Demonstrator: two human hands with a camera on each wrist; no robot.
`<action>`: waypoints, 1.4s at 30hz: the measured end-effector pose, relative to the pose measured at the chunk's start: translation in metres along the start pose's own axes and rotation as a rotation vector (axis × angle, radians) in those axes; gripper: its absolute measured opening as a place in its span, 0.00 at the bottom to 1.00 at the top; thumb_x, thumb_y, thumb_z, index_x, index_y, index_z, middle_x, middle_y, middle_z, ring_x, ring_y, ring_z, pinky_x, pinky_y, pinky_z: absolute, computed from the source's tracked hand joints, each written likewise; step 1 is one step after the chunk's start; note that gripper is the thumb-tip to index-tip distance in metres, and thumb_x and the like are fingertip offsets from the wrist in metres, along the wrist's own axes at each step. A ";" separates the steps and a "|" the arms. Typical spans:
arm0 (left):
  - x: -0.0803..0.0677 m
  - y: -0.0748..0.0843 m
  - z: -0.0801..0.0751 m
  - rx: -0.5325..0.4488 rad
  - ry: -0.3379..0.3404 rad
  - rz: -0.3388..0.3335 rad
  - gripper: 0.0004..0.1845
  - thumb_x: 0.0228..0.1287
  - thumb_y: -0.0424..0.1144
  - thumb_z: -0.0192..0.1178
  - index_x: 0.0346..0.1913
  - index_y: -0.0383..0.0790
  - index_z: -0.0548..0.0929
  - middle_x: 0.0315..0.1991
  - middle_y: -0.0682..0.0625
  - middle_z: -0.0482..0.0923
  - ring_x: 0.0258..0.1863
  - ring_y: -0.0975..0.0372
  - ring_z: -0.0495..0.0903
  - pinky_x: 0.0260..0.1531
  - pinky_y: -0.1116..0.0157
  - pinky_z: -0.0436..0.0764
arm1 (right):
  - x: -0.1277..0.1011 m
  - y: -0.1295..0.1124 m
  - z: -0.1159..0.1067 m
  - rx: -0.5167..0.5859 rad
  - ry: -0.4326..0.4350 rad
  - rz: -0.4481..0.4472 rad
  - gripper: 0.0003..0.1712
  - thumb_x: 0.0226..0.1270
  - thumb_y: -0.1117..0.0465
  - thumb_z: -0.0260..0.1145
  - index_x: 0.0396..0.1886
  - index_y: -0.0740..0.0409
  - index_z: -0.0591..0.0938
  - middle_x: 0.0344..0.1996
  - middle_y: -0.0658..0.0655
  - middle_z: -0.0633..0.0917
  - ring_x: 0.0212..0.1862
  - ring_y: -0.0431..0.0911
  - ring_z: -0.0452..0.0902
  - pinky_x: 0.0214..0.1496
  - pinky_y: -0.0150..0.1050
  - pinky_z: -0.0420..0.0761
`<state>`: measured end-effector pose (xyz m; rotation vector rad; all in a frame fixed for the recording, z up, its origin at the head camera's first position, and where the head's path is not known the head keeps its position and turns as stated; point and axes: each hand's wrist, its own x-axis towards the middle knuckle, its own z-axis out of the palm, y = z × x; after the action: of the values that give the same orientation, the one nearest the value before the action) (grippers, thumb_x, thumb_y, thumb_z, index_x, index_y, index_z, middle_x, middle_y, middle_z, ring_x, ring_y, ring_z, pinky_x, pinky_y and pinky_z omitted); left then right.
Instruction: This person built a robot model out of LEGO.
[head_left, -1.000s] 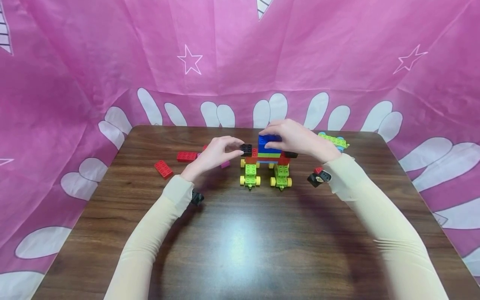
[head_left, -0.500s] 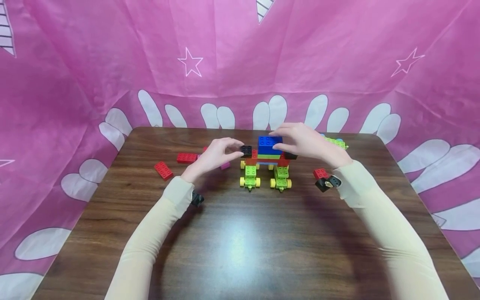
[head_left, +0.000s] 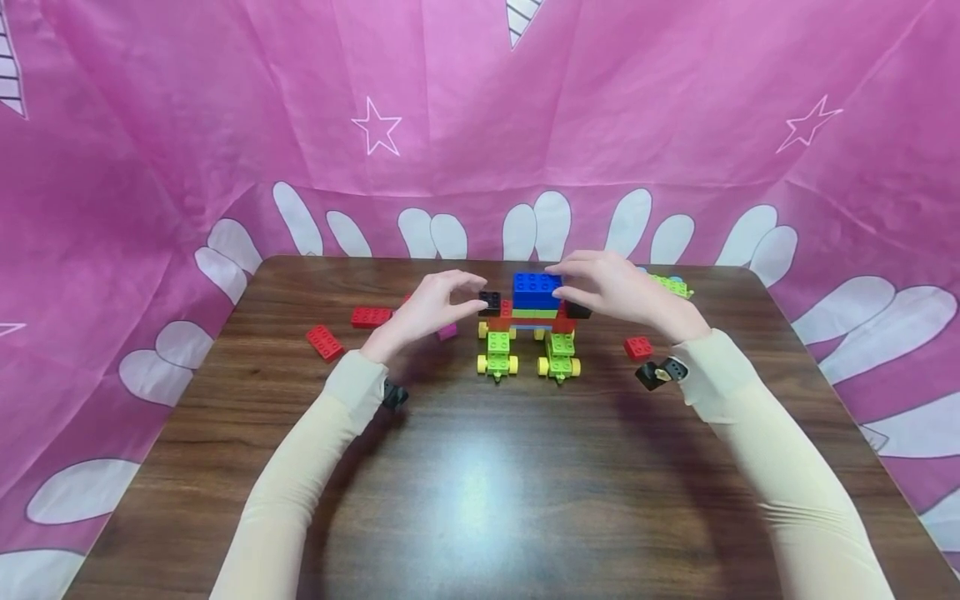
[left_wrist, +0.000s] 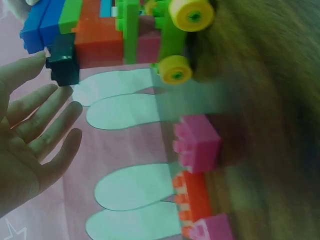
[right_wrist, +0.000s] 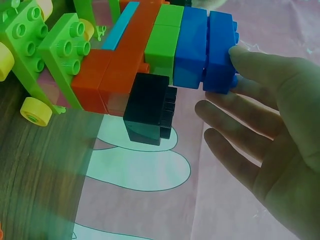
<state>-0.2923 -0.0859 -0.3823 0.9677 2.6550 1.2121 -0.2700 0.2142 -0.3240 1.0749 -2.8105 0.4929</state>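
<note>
A built brick vehicle stands mid-table: red blocks (right_wrist: 125, 55) bridge green wheeled bases (head_left: 498, 354), and blue bricks (head_left: 536, 289) are stacked on a green layer on top. At its left end sits a black brick (left_wrist: 64, 60); my left hand (head_left: 435, 308) is beside it, fingers extended, thumb tip at its edge. Another black brick (right_wrist: 148, 107) sits at the right end. My right hand (head_left: 618, 285) is spread loosely at the right of the blue stack. In the right wrist view its thumb tip is at the upper blue brick's edge, the other fingers extended.
Loose red bricks (head_left: 325, 342) lie at the left, with a pink brick (left_wrist: 197, 142) near the left hand. A small red brick (head_left: 638, 347) lies at the right. Behind the right wrist is another green wheeled base (head_left: 671, 286). A pink curtain (head_left: 465, 125) hangs behind the table.
My right hand has slid right from over the blue bricks to their right side, loosening, and their top studs now show. My left hand has stayed beside the black brick.
</note>
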 end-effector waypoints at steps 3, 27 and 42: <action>0.008 0.008 0.000 0.014 0.017 0.022 0.22 0.68 0.46 0.63 0.60 0.40 0.80 0.57 0.44 0.83 0.58 0.56 0.81 0.61 0.56 0.79 | 0.000 0.001 0.000 0.021 0.010 -0.012 0.23 0.66 0.57 0.69 0.59 0.60 0.82 0.47 0.58 0.87 0.46 0.49 0.84 0.49 0.46 0.86; 0.033 0.039 0.008 -0.011 -0.004 0.066 0.18 0.68 0.45 0.63 0.56 0.40 0.84 0.50 0.47 0.86 0.52 0.58 0.83 0.58 0.58 0.80 | -0.002 0.007 0.006 0.130 0.035 0.020 0.21 0.66 0.56 0.70 0.57 0.55 0.84 0.45 0.55 0.88 0.41 0.42 0.82 0.41 0.37 0.82; 0.031 0.040 0.011 -0.028 0.009 -0.009 0.19 0.68 0.46 0.63 0.57 0.41 0.83 0.53 0.46 0.86 0.53 0.58 0.83 0.58 0.59 0.80 | 0.000 0.003 0.004 0.099 0.001 0.046 0.21 0.68 0.57 0.68 0.58 0.57 0.83 0.43 0.55 0.87 0.41 0.43 0.79 0.43 0.40 0.81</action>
<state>-0.2926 -0.0411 -0.3558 0.9470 2.6393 1.2513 -0.2716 0.2152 -0.3286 1.0282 -2.8425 0.6436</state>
